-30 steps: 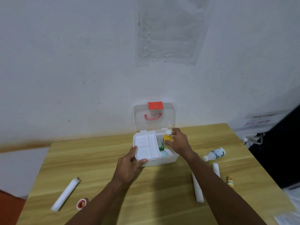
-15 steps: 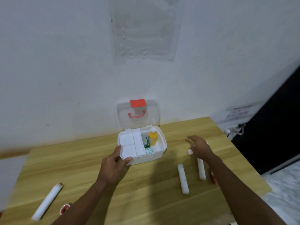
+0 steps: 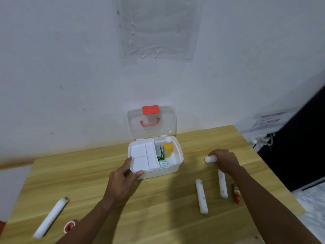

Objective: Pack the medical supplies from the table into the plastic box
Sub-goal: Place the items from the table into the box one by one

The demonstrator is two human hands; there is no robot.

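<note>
We see the white bottle [image 3: 210, 158] lying on its side on the wooden table [image 3: 98, 166], right of the plastic box [image 3: 173, 169], its long axis roughly left to right and its cap pointing left toward the box. Only the cap and neck show; the right hand [image 3: 224, 160] covers the body, fingers curled around it. The left hand [image 3: 123, 178] grips the box's front-left corner, thumb on the rim. A yellow bottle [image 3: 168, 147] stands upright inside.
</note>
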